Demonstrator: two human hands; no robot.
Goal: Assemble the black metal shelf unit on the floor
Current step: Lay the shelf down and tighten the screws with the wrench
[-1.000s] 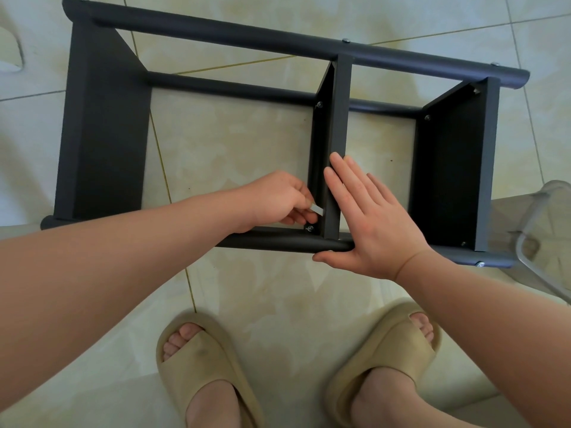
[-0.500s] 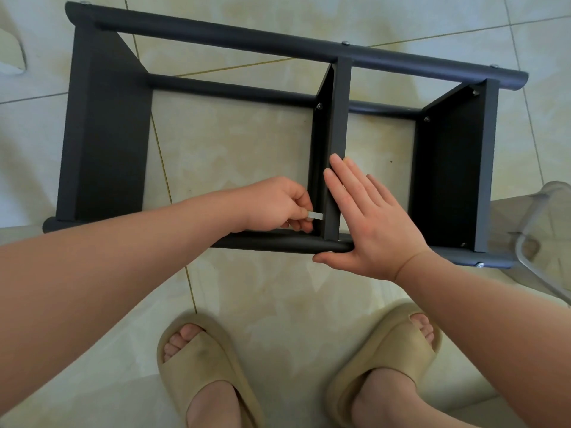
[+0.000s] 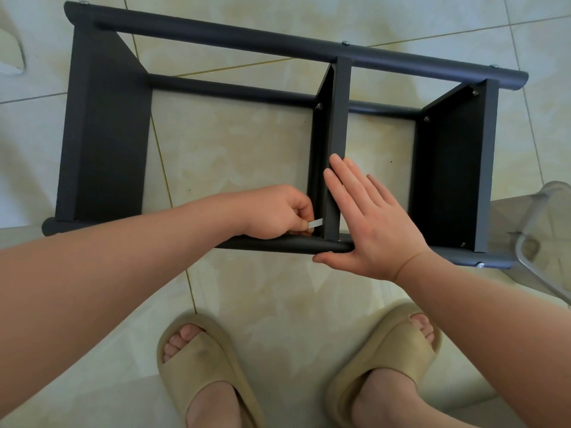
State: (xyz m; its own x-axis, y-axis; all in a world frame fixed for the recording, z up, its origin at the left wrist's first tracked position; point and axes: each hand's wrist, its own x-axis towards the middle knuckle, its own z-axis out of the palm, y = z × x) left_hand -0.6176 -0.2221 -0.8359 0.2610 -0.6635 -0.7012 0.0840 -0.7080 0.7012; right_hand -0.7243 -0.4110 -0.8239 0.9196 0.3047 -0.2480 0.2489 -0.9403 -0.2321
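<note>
The black metal shelf unit (image 3: 105,134) lies on its side on the tiled floor, with three shelf panels between round tubes. My left hand (image 3: 278,211) pinches a small silver wrench (image 3: 408,223) at the joint where the middle panel (image 3: 338,125) meets the near tube (image 3: 287,244). My right hand (image 3: 367,217) lies flat with straight fingers against the middle panel's edge, its thumb under the near tube. The screw at that joint is hidden by my left fingers.
Both of my feet in beige slippers (image 3: 204,375) stand just in front of the unit. A clear plastic chair (image 3: 543,242) is at the right edge, close to the unit's right end. Pale floor tiles (image 3: 234,149) surround everything.
My left hand has turned at the joint, and the silver wrench's end now shows between its fingers. My right hand has stayed flat in place.
</note>
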